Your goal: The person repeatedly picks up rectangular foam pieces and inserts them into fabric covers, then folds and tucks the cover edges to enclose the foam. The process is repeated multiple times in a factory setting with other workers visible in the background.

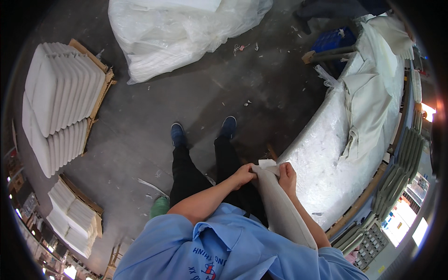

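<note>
A pale grey, cushion-like pad (282,210) stands on edge against my body, its lower end by my right forearm. My left hand (244,176) is closed on the pale cloth at the pad's far end. On the other side of that end, my right hand (287,176) is closed too, gripping the pad's edge. Between the hands a small white flap (267,163) sticks up. Beside my right hand is a long table wrapped in clear plastic (322,144), with a loose pale cloth (368,102) crumpled on it.
Stacks of white pads (65,88) and folded white pieces (74,217) stand at the left. A plastic-wrapped white bundle (177,37) lies ahead. A blue crate (333,41) sits by the table's far end, near another person's dark-clothed legs (336,8). Scraps litter the floor (200,93).
</note>
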The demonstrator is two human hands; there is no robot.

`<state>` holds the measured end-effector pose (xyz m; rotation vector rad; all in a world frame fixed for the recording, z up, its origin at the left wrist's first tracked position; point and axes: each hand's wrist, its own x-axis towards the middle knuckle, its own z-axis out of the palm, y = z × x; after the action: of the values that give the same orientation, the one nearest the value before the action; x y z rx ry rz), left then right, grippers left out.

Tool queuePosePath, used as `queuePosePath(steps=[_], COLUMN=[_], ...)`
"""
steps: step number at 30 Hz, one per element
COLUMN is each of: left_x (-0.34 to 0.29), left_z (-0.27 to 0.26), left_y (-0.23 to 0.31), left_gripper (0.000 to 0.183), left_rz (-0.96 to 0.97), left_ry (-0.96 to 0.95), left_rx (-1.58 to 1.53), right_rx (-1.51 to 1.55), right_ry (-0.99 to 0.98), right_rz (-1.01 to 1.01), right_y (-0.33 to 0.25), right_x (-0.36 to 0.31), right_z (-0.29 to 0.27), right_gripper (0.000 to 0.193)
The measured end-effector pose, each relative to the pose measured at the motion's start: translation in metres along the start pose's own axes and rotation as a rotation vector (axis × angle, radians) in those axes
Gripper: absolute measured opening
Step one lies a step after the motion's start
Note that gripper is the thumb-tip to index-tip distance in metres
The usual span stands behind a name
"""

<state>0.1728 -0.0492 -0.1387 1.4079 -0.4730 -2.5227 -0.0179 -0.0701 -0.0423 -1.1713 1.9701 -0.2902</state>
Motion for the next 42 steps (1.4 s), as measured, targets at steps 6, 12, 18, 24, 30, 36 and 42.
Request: queuePosePath(steps=[6,12,18,24,30,36,42], left_x=[-0.001,0.002,0.015,0.018,0.045,0.091,0.099], left_z=[-0.005,0.02,0.021,0.018,0.041,0.046,0.038], left_y=[-0.015,-0.006,-0.008,-0.014,-0.003,-0.006,0.029], left_gripper=[0.015,0.013,0.02,0.016,0.015,0.025,0.048], left_rz=[0.077,0.075,-0.032,0.035,-0.046,-0.12,-0.186], left_ry=[-0.024,-0.079,-0.002,0.175,0.501,0.818,0.867], left_rx=[-0.192,-0.253,-0.2,-0.63,-0.579,-0.507,-0.315], right_rx=[-0.103,-0.185,-0.245,-0.318,-0.52,-0.579,-0.477], right_ry=[0.044,0.039,-0.08,-0.356,-0.122,-0.192,-0.17], right_rz=[0.019,0.018,0.089,0.302,0.149,0.073,-0.016], right_y=[0.005,-0.004,-0.01,-0.015,-0.025,-0.026,-0.003], right_x=[0.001,0.013,0.042,0.078,0.094,0.105,0.114], right_z=[-0.012,-0.027,-0.003,0.019,0.056,0.061,0.065], right_gripper=[0.029,0.028,0.042,0.071,0.057,0.022,0.013])
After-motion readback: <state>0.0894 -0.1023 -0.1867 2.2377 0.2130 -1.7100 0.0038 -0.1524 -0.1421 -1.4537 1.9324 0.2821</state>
